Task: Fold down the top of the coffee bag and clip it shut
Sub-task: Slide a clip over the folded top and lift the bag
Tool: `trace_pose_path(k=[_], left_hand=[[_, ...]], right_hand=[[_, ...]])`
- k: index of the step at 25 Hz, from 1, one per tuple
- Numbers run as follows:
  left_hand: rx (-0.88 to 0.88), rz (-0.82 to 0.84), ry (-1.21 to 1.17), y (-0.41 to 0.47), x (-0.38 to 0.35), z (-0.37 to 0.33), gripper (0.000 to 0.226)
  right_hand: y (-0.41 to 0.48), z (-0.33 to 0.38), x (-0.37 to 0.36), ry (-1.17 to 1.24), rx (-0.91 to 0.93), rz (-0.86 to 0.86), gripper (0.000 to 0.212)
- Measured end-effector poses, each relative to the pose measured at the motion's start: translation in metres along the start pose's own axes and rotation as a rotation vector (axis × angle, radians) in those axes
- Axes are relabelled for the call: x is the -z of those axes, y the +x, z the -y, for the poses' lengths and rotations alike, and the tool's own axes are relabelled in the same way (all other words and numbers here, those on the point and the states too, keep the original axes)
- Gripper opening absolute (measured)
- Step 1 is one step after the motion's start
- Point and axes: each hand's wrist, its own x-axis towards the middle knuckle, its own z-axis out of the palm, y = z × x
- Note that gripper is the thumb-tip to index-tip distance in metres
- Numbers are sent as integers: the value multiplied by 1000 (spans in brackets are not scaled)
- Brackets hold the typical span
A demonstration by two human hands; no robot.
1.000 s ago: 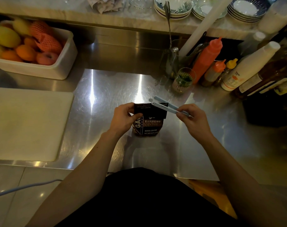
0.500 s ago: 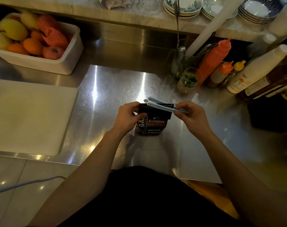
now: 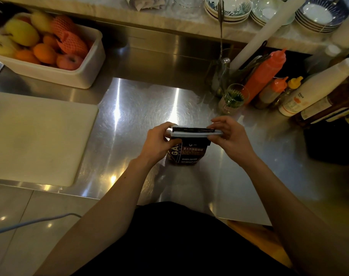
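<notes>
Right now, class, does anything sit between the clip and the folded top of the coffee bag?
Nothing visible. The clip lies along the coffee bag fold, left hand and right hand at its ends.

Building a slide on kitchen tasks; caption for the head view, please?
Both hands, left hand and right hand, press a pale clip across the folded top of a coffee bag.

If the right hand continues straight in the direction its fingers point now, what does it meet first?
The right hand points left along the clip on the coffee bag. It would probably meet the left hand, at the clip's other end, first.
</notes>
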Motion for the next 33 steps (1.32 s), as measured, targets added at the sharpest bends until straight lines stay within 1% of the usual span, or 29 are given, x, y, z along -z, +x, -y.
trace_pose_path(k=[3, 7, 14, 17, 22, 33], left_hand=[[-3, -7, 3, -1, 0, -1, 30], [-1, -1, -58, -2, 1, 1, 26], [25, -35, -69, -3, 2, 2, 29], [36, -53, -109, -4, 1, 1, 33], [50, -76, -96, -2, 0, 2, 32], [93, -57, -136, 3, 1, -2, 36]], right_hand=[[1, -1, -2, -12, -3, 11, 35], [-1, -2, -7, 54, -19, -21, 32], [-3, -3, -18, 135, -26, -27, 33], [-4, -4, -21, 156, -28, -35, 33], [-6, -5, -28, 223, -54, -87, 32], [-1, -9, -30, 138, -62, -106, 30]])
